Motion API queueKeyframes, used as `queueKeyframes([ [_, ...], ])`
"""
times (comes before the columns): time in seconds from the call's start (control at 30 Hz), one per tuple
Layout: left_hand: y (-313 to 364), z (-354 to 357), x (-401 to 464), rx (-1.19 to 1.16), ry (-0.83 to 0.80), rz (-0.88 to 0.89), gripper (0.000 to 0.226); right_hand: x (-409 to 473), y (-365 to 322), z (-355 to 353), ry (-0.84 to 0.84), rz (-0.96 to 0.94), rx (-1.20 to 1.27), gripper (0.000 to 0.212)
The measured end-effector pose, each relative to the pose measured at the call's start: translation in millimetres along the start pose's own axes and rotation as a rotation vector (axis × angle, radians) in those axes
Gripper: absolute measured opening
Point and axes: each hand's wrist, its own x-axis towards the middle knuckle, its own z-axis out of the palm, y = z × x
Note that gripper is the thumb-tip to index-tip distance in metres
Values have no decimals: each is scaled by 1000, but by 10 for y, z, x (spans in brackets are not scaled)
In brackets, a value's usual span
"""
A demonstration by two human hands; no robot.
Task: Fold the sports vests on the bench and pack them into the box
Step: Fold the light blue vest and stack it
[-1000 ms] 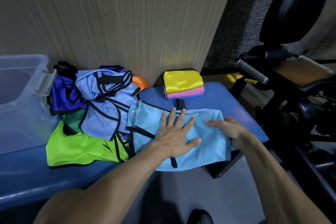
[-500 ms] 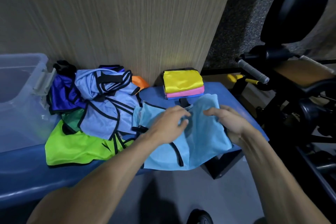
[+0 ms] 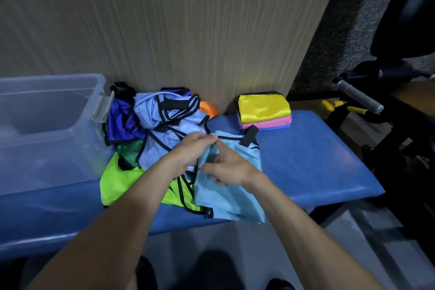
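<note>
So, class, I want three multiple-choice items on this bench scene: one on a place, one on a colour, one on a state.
1. Where is the folded stack?
A. in the box
B. on the bench by the wall
C. on the floor

2. Colour of the stack's top vest?
A. yellow
B. green
C. white

3. The light blue vest is:
A. held by both hands
B. untouched
C. hanging on the wall

Answers: B, it sits on the blue bench; A, yellow lies over pink; A, left hand and right hand grip it.

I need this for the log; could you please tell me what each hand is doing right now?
Left hand: pinching the light blue vest.
Right hand: gripping the same vest.
</note>
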Motion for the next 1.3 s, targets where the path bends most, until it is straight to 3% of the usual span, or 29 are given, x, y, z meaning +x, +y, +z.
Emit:
queueKeyframes([
  [0.1,-89,37,75,182,131,22,49,-123,135,-198,97,-88,-227,61],
  [0.23,-114,65,116,300,208,92,17,-261,464,-595,397,-165,-556,45],
  [0.3,-133,62,124,335,207,112,18,-261,631,-742,460,-118,-619,38],
  [0.53,-112,66,51,649,253,168,25,-105,843,-919,465,-56,-322,16],
  [0.63,-19,163,-136,970,336,433,25,-17,877,-969,424,-83,-323,16],
  [0.77,62,510,-555,956,-17,818,22,114,858,-1021,377,-202,-378,14],
  [0.9,-194,644,-710,1138,-313,751,38,258,797,-1072,253,-233,-379,15],
  [1.0,-303,569,-680,1089,-373,707,37,306,713,-1039,113,-267,-383,19],
  [1.17,-393,492,-687,986,-419,728,23,385,621,-1047,40,-189,-504,23],
  [1.3,-414,466,-677,923,-438,685,17,341,569,-1077,82,-210,-174,32],
])
